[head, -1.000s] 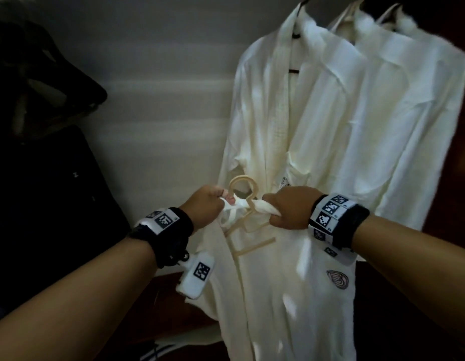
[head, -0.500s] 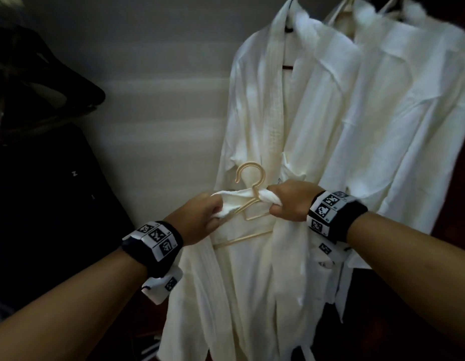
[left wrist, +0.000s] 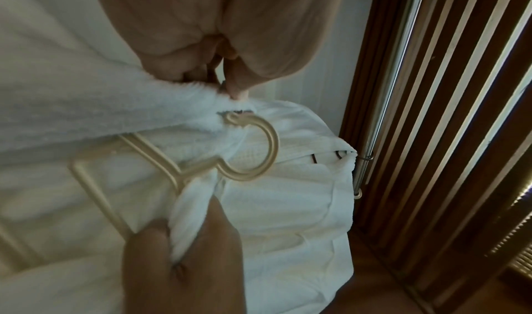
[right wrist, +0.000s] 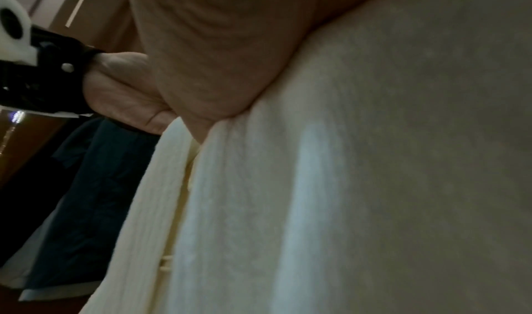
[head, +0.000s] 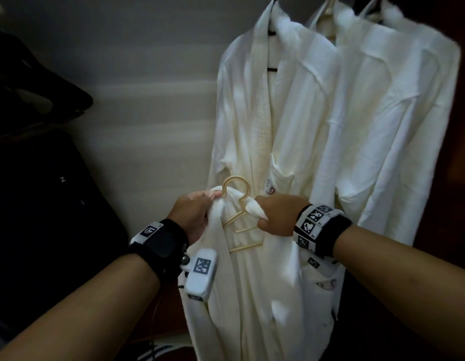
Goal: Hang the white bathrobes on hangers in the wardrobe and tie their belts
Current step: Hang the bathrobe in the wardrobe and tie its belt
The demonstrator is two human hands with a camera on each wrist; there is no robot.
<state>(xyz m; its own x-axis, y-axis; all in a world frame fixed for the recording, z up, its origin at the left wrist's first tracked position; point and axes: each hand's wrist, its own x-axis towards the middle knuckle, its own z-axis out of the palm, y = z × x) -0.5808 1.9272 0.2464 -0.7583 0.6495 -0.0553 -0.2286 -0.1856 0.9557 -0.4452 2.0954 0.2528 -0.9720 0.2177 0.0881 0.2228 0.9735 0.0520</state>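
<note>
head view | i saw left hand (head: pixel 193 217) and right hand (head: pixel 277 217) each clamped on the bathrobe (head: pixel 252 282) collar | cream hanger (head: pixel 238 204) between them

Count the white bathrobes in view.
4: one held robe on the cream hanger in both hands, three hanging robes on the rail, left, middle, right. Others may hide behind.

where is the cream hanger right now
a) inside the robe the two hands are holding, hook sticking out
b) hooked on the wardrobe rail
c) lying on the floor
a: the cream hanger sits in the held robe, gripped by the left hand and right hand.
</note>
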